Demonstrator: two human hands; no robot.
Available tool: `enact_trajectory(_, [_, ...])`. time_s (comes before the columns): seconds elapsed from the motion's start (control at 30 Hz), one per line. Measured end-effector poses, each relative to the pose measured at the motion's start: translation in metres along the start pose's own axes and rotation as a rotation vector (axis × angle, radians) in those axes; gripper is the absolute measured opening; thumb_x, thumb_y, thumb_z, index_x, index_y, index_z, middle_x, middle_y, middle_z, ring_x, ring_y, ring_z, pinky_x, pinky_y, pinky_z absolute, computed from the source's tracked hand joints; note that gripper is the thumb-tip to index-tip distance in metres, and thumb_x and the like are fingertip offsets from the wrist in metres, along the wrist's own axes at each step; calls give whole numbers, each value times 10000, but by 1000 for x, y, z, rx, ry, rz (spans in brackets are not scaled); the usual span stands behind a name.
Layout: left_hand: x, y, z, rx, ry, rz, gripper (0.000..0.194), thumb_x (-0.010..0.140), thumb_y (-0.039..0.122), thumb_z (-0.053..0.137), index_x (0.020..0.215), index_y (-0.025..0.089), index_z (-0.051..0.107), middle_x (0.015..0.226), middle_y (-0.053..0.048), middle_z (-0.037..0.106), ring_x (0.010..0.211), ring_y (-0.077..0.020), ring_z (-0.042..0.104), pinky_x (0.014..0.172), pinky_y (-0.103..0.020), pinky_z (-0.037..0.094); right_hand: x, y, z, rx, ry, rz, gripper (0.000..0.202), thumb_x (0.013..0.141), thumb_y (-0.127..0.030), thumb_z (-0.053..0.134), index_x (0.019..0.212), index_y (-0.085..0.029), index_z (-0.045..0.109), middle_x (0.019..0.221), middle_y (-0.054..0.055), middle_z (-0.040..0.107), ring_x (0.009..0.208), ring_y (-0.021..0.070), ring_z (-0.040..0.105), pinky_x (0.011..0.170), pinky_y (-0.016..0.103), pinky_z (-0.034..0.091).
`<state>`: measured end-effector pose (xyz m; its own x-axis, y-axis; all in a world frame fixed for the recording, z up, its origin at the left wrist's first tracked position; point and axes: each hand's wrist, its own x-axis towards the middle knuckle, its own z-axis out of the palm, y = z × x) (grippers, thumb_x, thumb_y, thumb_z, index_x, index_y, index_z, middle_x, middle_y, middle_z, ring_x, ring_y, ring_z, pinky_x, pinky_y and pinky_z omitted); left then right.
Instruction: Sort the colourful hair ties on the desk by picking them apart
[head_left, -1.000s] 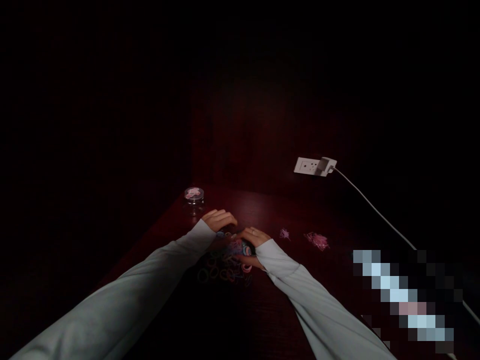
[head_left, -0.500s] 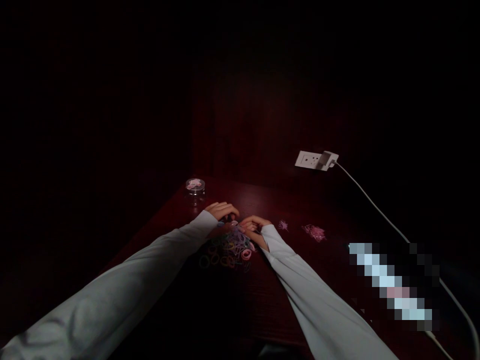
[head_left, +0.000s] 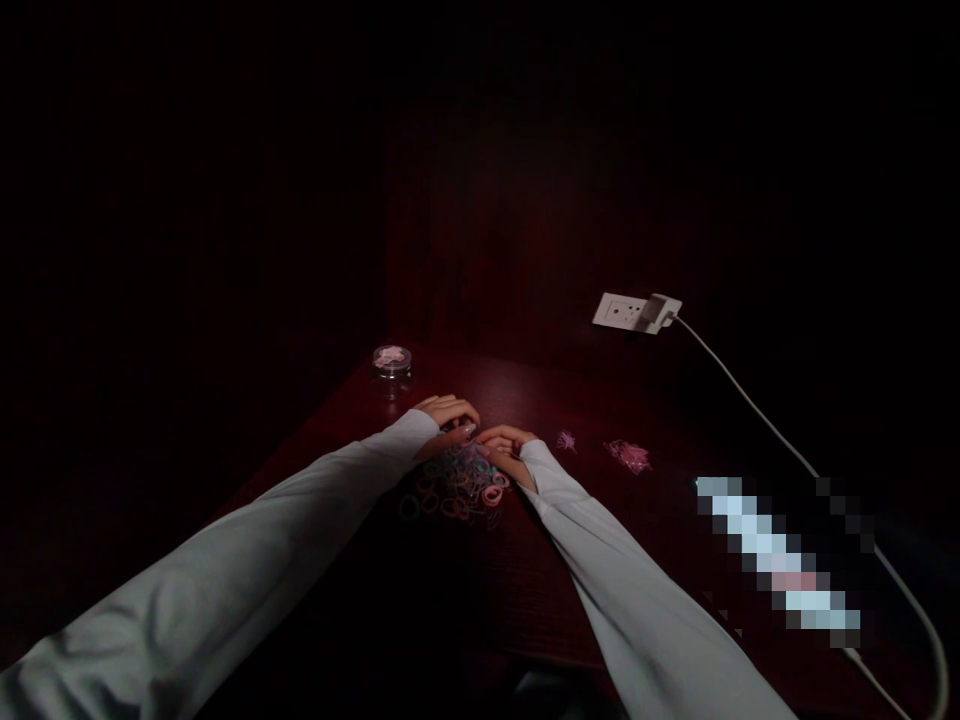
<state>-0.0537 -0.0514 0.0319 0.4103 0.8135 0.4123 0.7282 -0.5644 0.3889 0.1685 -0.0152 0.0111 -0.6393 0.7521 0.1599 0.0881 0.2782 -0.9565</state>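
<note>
A loose pile of small elastic hair ties (head_left: 461,478) in several colours lies on the dark red table, with thicker rings at its near edge. My left hand (head_left: 448,412) arches over the far left of the pile, fingers curled and thumb below them. On the pile's far right, my right hand (head_left: 504,442) has its fingers bent in, the tips close to those of my left. Whatever sits between the fingertips of either hand is too small and dark to make out.
Right of my hands lie a small bunch of purple bands (head_left: 566,440) and a larger pink bunch (head_left: 628,455). A clear lidded jar (head_left: 392,372) stands back left. A white cable (head_left: 750,405) runs from the wall socket (head_left: 621,312) past a blurred bright object (head_left: 776,555).
The camera view has shifted slightly, so the table and hands sit a little higher. Both hands stay at the pile, with only small finger movements.
</note>
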Motion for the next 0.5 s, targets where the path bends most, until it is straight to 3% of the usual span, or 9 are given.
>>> enact_trajectory(0.3, [0,6,-3,38,-47,4,362,1040,416,337,1069,238,651,1061,-18,717,987,-205,596,905,-337,391,-1,-5,-3,73,71,-32,439,819,-603,725,1001,-205,749,919,67,788,763,162,719,789,305,566])
enact_trajectory(0.5, [1,8,-4,35,-78,21,331,1023,451,402,1077,242,652,1037,-10,713,954,-198,598,880,-329,386,0,-7,-7,-20,132,-99,374,877,-560,667,989,-214,752,901,64,781,785,174,696,743,299,526])
